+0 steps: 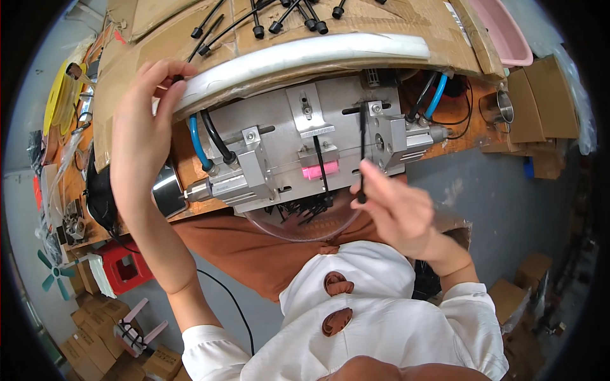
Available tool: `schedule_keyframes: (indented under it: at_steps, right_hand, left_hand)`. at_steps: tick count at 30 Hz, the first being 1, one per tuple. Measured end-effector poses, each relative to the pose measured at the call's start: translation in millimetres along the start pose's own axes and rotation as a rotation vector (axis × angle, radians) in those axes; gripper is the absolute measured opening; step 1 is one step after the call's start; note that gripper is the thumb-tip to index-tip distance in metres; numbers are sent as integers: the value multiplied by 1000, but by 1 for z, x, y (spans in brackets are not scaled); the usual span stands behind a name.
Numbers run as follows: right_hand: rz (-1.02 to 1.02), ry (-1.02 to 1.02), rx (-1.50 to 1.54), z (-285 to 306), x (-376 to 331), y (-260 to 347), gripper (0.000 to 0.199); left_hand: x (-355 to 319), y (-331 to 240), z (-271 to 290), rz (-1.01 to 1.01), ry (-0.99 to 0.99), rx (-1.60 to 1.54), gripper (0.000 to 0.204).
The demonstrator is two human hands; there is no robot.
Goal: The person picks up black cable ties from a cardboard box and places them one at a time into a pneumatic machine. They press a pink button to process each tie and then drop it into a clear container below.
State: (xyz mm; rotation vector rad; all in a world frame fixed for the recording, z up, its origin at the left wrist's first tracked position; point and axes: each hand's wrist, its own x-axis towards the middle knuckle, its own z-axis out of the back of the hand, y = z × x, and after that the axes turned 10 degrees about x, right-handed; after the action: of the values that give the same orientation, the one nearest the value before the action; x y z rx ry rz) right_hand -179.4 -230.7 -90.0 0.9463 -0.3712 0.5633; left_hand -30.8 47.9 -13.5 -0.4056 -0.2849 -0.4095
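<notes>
My left hand (141, 124) is at the far left edge of the cardboard, its thumb and fingers closed round the knobbed end of a thin black rod (178, 79). My right hand (401, 214) pinches another slim black rod (363, 134), held upright over the right part of a metal clamping fixture (279, 166). A third black rod (321, 166) stands in the middle of this fixture, beside a pink block (312, 172). Below the fixture, a clear bowl (291, 237) on my lap holds many small black pieces (304, 208).
Several black rods with knobbed ends (309, 24) lie on the cardboard (162, 47) behind a long white padded strip (305, 56). Blue air hoses (199, 145) run to the fixture's cylinders. A pink tray (505, 32) and a metal cup (497, 108) stand at the right.
</notes>
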Motion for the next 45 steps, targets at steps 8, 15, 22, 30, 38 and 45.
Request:
schedule_keyframes:
  at_steps: [8, 15, 22, 30, 38, 45]
  right_hand:
    - [-21, 88, -89, -47, -21, -12, 58]
    - [-64, 204, -127, -27, -7, -5, 57]
    - [203, -208, -893, 68, 149, -73, 20]
    - [-426, 248, -288, 100, 205, -80, 24]
    - [-43, -288, 311, 71, 83, -28, 16]
    - [17, 21, -85, -28, -24, -3, 57]
  left_hand:
    - [-28, -14, 34, 2, -38, -66, 35]
    - [-73, -69, 4, 103, -307, 43, 77]
    - [-139, -111, -81, -146, -25, 81, 64]
    - [-149, -117, -118, -24, 83, 261, 69]
    - [-118, -112, -85, -149, 82, 115, 64]
    - [27, -13, -28, -134, -116, 148, 14]
